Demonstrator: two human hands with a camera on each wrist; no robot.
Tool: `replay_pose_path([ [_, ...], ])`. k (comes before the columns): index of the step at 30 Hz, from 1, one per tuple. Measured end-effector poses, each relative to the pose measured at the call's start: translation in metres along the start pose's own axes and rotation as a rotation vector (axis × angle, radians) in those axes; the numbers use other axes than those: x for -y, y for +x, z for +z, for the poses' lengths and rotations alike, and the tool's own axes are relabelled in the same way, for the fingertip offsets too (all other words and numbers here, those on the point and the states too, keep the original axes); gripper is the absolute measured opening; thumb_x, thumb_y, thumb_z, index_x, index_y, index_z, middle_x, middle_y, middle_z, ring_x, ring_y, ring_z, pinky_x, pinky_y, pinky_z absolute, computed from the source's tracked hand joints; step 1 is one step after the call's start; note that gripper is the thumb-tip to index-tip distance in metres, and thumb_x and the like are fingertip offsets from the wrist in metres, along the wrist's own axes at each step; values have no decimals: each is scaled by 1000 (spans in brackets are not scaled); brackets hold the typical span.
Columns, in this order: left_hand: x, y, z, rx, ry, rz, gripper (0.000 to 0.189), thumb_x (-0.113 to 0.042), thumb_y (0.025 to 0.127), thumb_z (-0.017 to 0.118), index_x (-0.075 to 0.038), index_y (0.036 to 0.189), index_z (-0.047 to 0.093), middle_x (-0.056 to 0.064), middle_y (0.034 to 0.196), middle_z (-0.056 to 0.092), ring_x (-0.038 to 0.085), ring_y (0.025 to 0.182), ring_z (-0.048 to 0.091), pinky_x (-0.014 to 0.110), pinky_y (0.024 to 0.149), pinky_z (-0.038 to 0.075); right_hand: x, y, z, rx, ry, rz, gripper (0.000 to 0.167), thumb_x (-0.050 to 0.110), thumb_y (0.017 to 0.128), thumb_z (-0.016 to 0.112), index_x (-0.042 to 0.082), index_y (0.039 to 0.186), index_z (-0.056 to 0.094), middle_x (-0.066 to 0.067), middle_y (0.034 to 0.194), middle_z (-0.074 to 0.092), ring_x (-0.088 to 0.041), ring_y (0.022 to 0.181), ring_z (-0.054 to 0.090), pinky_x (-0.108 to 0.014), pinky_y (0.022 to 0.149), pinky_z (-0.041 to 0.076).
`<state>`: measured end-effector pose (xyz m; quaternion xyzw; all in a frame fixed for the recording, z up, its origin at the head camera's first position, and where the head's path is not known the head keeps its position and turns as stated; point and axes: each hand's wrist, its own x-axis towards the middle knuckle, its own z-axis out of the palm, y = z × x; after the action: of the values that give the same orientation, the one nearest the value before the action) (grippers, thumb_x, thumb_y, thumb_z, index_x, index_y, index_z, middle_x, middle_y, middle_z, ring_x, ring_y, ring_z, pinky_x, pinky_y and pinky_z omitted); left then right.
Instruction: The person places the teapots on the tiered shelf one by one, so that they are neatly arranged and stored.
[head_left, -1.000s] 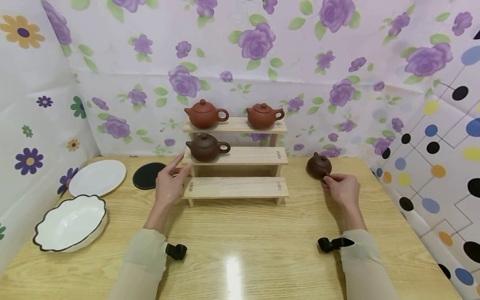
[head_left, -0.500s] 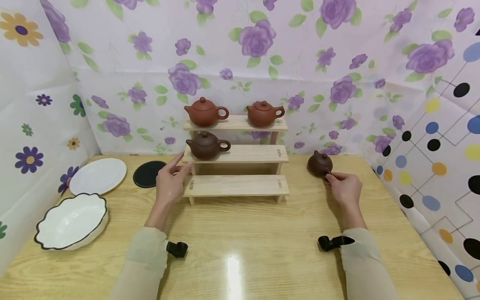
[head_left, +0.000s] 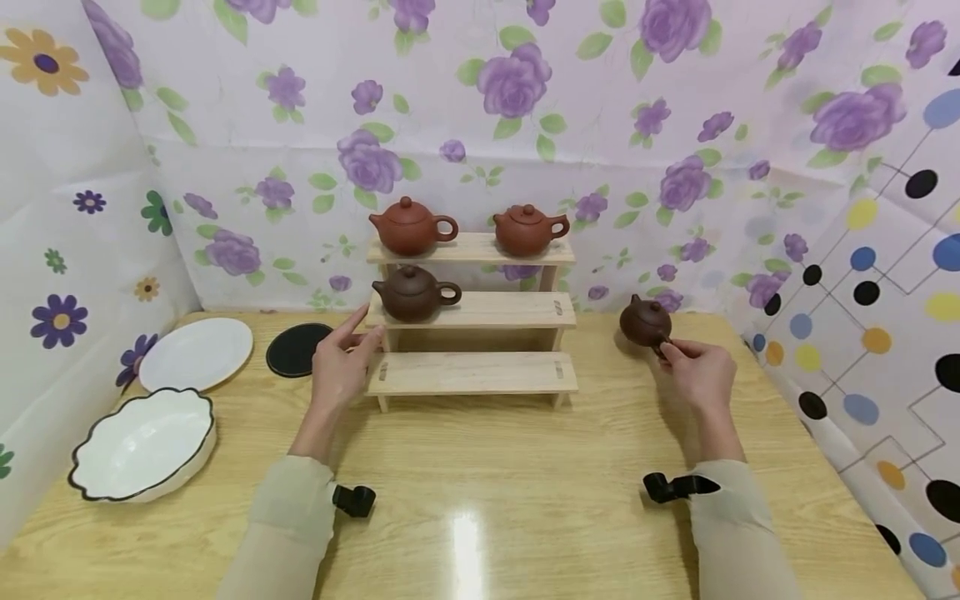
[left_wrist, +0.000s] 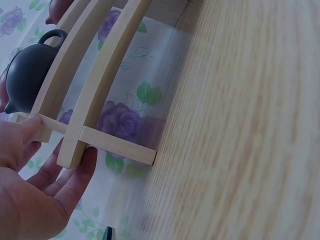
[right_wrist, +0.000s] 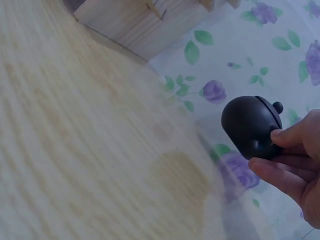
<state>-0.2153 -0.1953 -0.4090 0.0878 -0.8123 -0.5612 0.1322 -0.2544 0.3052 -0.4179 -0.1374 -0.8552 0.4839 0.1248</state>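
Note:
In the head view, my right hand (head_left: 701, 375) pinches the handle of a small dark brown teapot (head_left: 645, 322) at the right. The spout points toward the back wall. In the right wrist view the teapot (right_wrist: 247, 125) looks raised off the table, with thumb and fingers at its handle side. My left hand (head_left: 341, 364) holds the left end of a three-tier wooden stand (head_left: 472, 372), its thumb near the middle tier and fingers (left_wrist: 80, 180) around the lower board's end. Another dark brown teapot (head_left: 411, 296) sits on the middle tier.
Two reddish-brown teapots, one left (head_left: 407, 229) and one right (head_left: 525, 232), stand on the top tier. Left of the stand lie a black round mat (head_left: 294, 350), a white plate (head_left: 197, 354) and a scalloped white bowl (head_left: 142, 446). Patterned cloth walls edge the wooden table (head_left: 525, 483).
My right hand has shifted slightly right with the dark brown teapot, which now appears lifted from the table. My left hand stays on the stand.

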Motion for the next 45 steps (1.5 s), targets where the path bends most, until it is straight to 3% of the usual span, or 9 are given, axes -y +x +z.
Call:
replay_pose_path([
  [11,1,3,2,-5,-1,10,49,-42,104,69,-39,152,58,15,114,79,14,80,62,23,58,40,23,-7,-13,3,79,-55,35,23,103,71,-4,125,76,-18,107,79,5,69,73,-19,68,60],
  [14,1,3,1,-15,5,11,49,-42,104,69,-40,151,58,15,115,79,14,88,64,23,61,43,32,-9,-16,34,77,-84,37,23,104,70,-6,126,75,-19,108,79,4,73,74,-19,71,60],
  [20,2,3,0,-17,10,20,49,-44,104,68,-40,151,58,15,114,80,22,86,65,24,59,41,45,-13,-23,92,114,-111,37,19,105,68,-9,129,71,-11,105,78,2,78,76,-21,77,60],
  [27,2,2,0,-17,27,11,49,-45,104,67,-41,152,57,15,116,79,19,89,62,24,62,42,54,-15,-30,100,90,-174,37,17,106,66,-10,130,70,-31,123,70,2,79,76,-20,77,60],
  [31,2,2,0,-14,31,17,49,-44,105,67,-40,153,57,16,116,79,19,89,63,23,62,43,57,-15,-35,104,98,-165,38,18,106,66,-11,130,70,-9,105,78,3,79,76,-20,77,60],
  [34,2,1,0,-14,19,20,49,-43,105,67,-38,153,57,17,116,78,18,92,66,22,65,45,60,-15,-37,112,111,-150,39,18,106,67,-11,131,69,14,90,73,3,78,76,-20,77,60],
  [36,1,2,0,-12,8,20,49,-43,105,67,-38,153,57,18,116,78,17,93,68,21,65,46,62,-15,-38,114,113,-149,38,18,105,67,-11,131,70,19,87,69,3,78,76,-20,77,60],
  [42,1,2,0,-7,2,13,49,-44,104,67,-39,152,57,18,117,77,14,91,66,21,65,46,68,-16,-40,116,89,-165,37,17,106,66,-10,130,70,-2,103,72,2,80,76,-20,78,60],
  [45,1,2,0,-5,-1,6,49,-44,104,68,-40,152,57,17,117,77,14,91,66,21,64,46,70,-17,-41,120,86,-175,37,17,106,65,-11,130,70,-2,104,72,3,80,75,-20,78,60],
])
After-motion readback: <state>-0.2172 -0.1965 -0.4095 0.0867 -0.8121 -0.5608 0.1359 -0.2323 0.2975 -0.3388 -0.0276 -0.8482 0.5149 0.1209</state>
